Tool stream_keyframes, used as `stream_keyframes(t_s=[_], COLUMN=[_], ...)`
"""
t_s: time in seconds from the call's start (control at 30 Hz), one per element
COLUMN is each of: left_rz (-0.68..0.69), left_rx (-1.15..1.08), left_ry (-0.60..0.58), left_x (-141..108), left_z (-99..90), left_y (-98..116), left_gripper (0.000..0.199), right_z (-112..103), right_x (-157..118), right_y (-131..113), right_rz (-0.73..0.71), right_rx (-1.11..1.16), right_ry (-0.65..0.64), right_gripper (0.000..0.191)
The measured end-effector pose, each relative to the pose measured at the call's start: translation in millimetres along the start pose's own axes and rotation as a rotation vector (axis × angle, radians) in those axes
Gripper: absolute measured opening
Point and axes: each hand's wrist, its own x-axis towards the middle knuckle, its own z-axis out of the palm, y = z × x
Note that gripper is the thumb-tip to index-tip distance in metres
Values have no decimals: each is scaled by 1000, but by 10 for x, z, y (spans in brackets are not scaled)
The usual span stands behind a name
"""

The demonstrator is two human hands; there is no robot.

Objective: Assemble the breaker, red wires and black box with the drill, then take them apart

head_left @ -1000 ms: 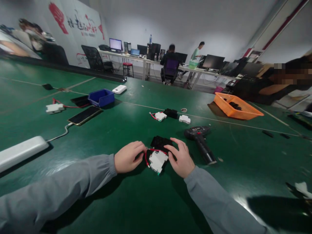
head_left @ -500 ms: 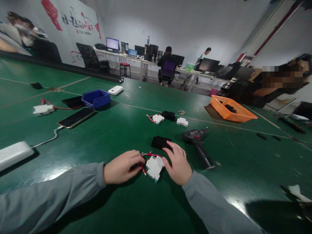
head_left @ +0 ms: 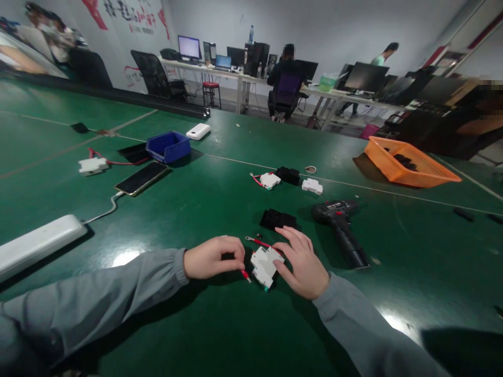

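A white circuit breaker (head_left: 265,268) lies flat on the green table in front of me. Red wires with metal end lugs come off it, one reaching beyond its far edge. My left hand (head_left: 217,256) is closed at the breaker's left, thumb and fingertips pinching a red wire (head_left: 245,274) whose tip points down and right. My right hand (head_left: 302,264) has the thumb on the breaker's right corner and the index finger beside it; the other fingers stretch out toward a black housing (head_left: 275,219). The right palm's underside is hidden.
A black power drill (head_left: 341,228) lies right of my right hand. Farther back are a second wired breaker (head_left: 270,180), a white module (head_left: 312,186), an orange basket (head_left: 412,167) and a blue bin (head_left: 168,147). Leftward lie a phone (head_left: 142,178) and a white power strip (head_left: 43,246).
The view has shifted, so the scene sits farther right and slightly higher. My right thumb now overlaps the breaker's corner. My left hand keeps its pinch on the red wire.
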Motion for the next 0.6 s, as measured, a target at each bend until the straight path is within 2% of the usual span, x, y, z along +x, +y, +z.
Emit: stream_keyframes(t_s=[0.1, 0.23, 0.33, 0.47, 0.6], left_rz=[-183, -380, -474, -489, -474], left_rx=[-347, -842, -1149, -1336, -1321], left_ry=[93, 315, 329, 294, 280], left_x=[11, 65, 106, 115, 112], left_z=[-67, -195, -302, -375, -364], left_y=[-84, -165, -182, -186, -193], left_gripper=[35, 31, 26, 17, 7], right_z=[3, 6, 14, 25, 34], right_x=[-3, 3, 9, 12, 9], right_y=[21, 46, 55, 51, 51], right_rz=[-47, -88, -60, -7, 45], right_rx=[12, 80, 126, 116, 82], right_ry=[0, -84, -130, -137, -128], right_gripper=[31, 36, 39, 39, 38])
